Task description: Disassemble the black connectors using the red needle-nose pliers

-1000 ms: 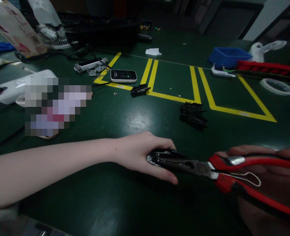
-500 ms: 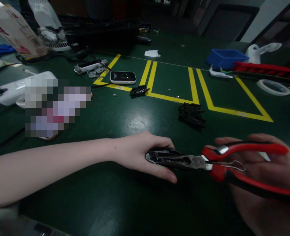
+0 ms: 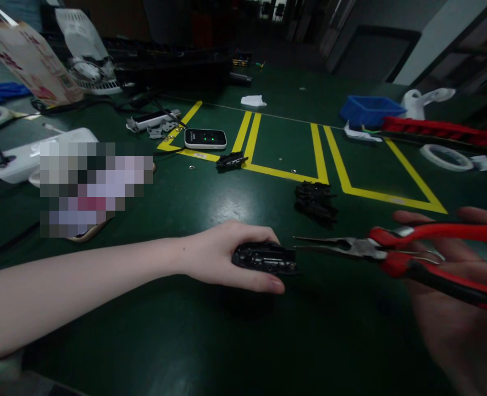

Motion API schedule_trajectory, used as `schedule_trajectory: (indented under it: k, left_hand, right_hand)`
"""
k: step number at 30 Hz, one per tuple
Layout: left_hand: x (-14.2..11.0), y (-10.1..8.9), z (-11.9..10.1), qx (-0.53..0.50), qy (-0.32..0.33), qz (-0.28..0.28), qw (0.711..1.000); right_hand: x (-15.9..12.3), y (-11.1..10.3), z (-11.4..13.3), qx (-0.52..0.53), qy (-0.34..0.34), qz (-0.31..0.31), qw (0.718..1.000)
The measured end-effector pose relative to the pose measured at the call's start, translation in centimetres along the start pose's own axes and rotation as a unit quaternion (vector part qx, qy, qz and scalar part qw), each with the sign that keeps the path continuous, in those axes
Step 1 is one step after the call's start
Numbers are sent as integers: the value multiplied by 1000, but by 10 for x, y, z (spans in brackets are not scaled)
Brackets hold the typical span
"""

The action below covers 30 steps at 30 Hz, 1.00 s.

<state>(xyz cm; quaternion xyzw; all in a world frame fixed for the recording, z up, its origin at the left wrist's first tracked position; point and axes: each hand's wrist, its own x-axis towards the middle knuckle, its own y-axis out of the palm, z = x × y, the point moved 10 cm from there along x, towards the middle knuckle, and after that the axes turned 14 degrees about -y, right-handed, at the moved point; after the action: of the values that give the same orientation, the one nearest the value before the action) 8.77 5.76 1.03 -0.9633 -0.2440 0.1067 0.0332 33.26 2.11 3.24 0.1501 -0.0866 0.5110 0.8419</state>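
My left hand (image 3: 219, 253) holds a black moulded plastic part (image 3: 266, 258) between thumb and fingers, just above the green table. Small ribs and bosses show on its upper face. Red-and-black-handled needle-nose pliers (image 3: 363, 248) rest in my right hand (image 3: 437, 324), whose fingers lie loosely about the handles. The jaws are slightly parted and point left, their tips close to the right end of the black part, with no object seen between them. More black plastic parts (image 3: 315, 201) lie together beyond my hands, and another black piece (image 3: 231, 160) sits farther left.
Yellow tape (image 3: 284, 173) marks out areas on the table (image 3: 165, 341). A small white device with green lights (image 3: 205, 138) stands near the centre back. At the left are a partly blurred-out phone (image 3: 103, 220) and cables; at the right, a blue bin (image 3: 371, 111) and a tape roll (image 3: 446, 158).
The pliers have moved right, off the black part, and their jaw tips now show. My left hand still holds the part, shifted slightly left. The view has tilted a little.
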Motion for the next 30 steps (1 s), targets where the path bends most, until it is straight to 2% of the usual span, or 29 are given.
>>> schedule_trajectory:
  k: [5, 7, 10, 13, 16, 22, 26, 30]
  left_hand:
    - [-7, -12, 2, 15, -37, -73, 997]
    - [-9, -15, 3, 17, -51, -91, 994]
    - [-9, -19, 2, 24, -49, -103, 993]
    - [-8, -22, -1, 38, -37, -104, 993]
    - [-7, -26, -1, 49, -37, -115, 991]
    - [-7, -32, -1, 58, -51, -149, 986]
    - [-9, -32, 2, 59, -65, -152, 985]
    - [-13, -36, 4, 66, -68, -171, 981]
  right_hand:
    - [3, 9, -24, -51, -30, 56, 997]
    - [0, 14, -32, -68, -46, 98, 992]
    - [-7, 22, -29, -110, -97, 178, 973]
    - [-12, 25, -18, -175, -169, 262, 934]
    - [-15, 21, -14, -259, -233, 333, 876]
    - [-15, 16, -26, -388, -291, 412, 771]
    - [-14, 22, -34, -430, -298, 446, 727]
    - [-16, 25, -32, -452, -295, 462, 704]
